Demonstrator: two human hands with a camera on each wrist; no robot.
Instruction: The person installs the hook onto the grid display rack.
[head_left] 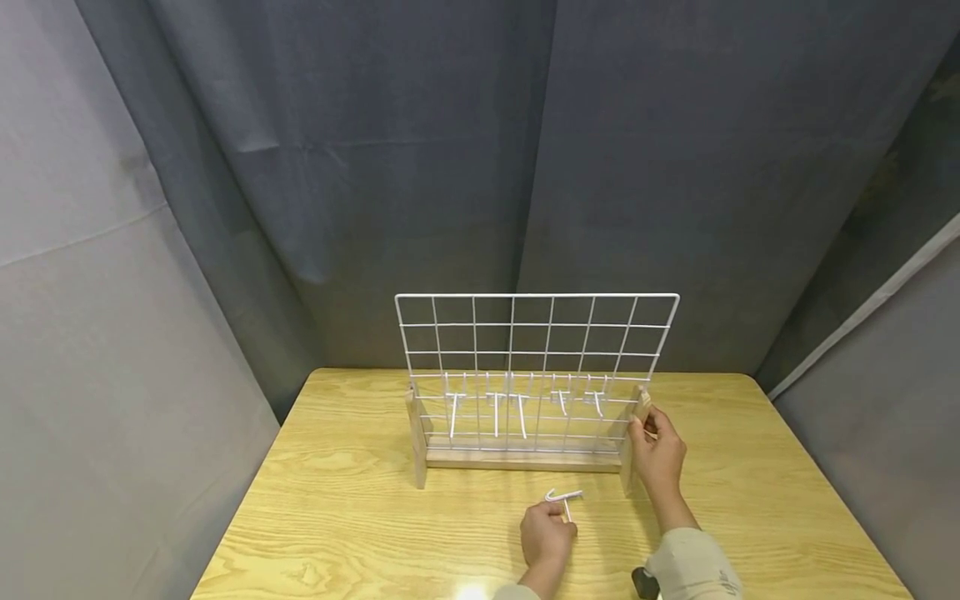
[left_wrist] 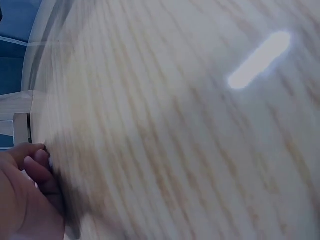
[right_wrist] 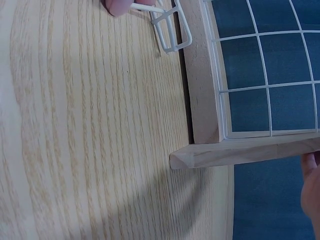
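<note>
A white wire grid panel (head_left: pixel 512 323) stands in a wooden base (head_left: pixel 525 460), with several white wire hooks (head_left: pixel 496 414) hanging across its lower rows. In front of the base, my left hand (head_left: pixel 546 535) pinches a loose white wire hook (head_left: pixel 567 496) by its prong. The same hook (right_wrist: pixel 171 25) shows at the top of the right wrist view, its crossbar end free. My right hand (head_left: pixel 660 450) grips the right wooden upright (head_left: pixel 628 462) of the stand near its top. The left wrist view shows only part of my left hand (left_wrist: pixel 35 190).
The stand sits on a light wood-grain table (head_left: pixel 322 500). Dark grey curtains (head_left: pixel 420 167) hang behind the table, and pale panels (head_left: pixel 112 375) flank it. A small black object (head_left: pixel 645 582) is by the right sleeve.
</note>
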